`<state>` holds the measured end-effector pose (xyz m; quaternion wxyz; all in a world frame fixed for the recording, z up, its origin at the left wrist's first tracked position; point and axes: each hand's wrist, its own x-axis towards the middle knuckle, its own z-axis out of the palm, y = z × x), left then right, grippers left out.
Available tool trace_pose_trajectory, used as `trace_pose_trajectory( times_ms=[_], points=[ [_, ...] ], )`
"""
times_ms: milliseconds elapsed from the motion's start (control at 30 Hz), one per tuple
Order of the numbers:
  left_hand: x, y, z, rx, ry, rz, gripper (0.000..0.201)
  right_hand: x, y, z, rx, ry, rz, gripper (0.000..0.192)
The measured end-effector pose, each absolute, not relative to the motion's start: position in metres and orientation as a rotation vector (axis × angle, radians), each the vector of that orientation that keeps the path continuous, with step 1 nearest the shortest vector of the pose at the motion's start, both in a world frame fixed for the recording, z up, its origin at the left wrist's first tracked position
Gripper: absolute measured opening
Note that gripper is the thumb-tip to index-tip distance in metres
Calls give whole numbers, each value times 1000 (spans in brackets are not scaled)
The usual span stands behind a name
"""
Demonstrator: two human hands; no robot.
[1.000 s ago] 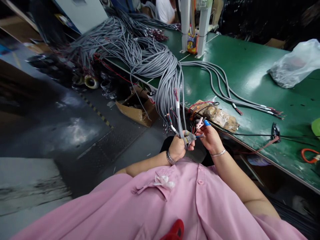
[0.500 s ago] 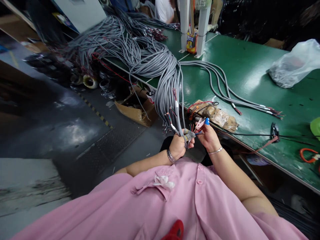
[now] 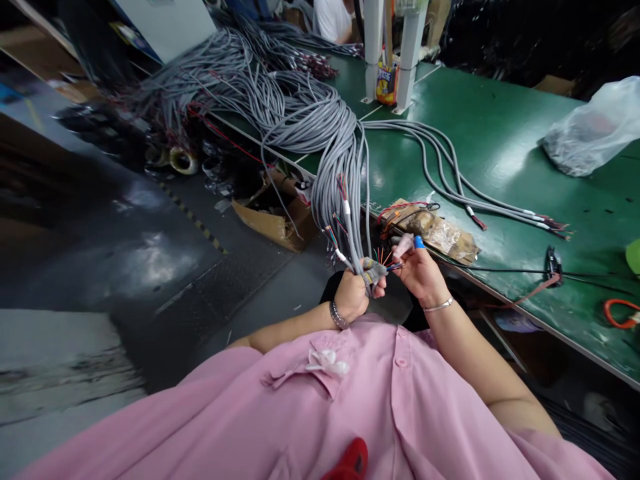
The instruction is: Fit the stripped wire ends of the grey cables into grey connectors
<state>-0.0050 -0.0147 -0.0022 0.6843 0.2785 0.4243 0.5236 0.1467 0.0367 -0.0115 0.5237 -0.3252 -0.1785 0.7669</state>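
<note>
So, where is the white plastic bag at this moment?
In the head view, the white plastic bag lies at the far right on the green table, beyond the loose grey cables.

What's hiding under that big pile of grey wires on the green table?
Under the grey cables only the green table shows at the edges. Where they hang over the side, a cardboard box sits on the floor below. Anything beneath the pile itself is covered.

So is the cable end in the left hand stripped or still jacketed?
Stripped: thin coloured wires fan out beyond the left hand.
</note>
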Motion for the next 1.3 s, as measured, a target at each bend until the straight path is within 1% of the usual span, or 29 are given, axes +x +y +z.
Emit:
trace_pose_trajectory(
  times_ms=[100, 367, 733, 833, 1000, 1067, 1167, 1300],
  points=[
    [-3, -12, -1, 605, 960, 1192, 25, 146, 36, -11, -801, -452, 1775, 25],
    [6, -6, 4, 591, 997, 1195, 27, 145, 36, -18, -804, -413, 1786, 28],
    [5, -9, -4, 615, 1020, 1190, 33, 136, 37, -14, -816, -357, 1683, 19],
    [5, -11, -4, 610, 1022, 1177, 35, 139, 34, -15, -808, -391, 1738, 27],
    [0, -15, -6, 648, 1036, 1187, 34, 159, 27, -14, -848, -621, 1970, 53],
    [-2, -18, -9, 692, 1045, 1173, 34, 167, 21, -11, -907, -769, 2023, 55],
    [-7, -22, -14, 789, 1046, 1123, 33, 171, 13, -5, -1021, -996, 1990, 43],
    [-11, -27, -17, 939, 1067, 1057, 29, 166, 7, 2, -1083, -1174, 1764, 21]
  ],
)
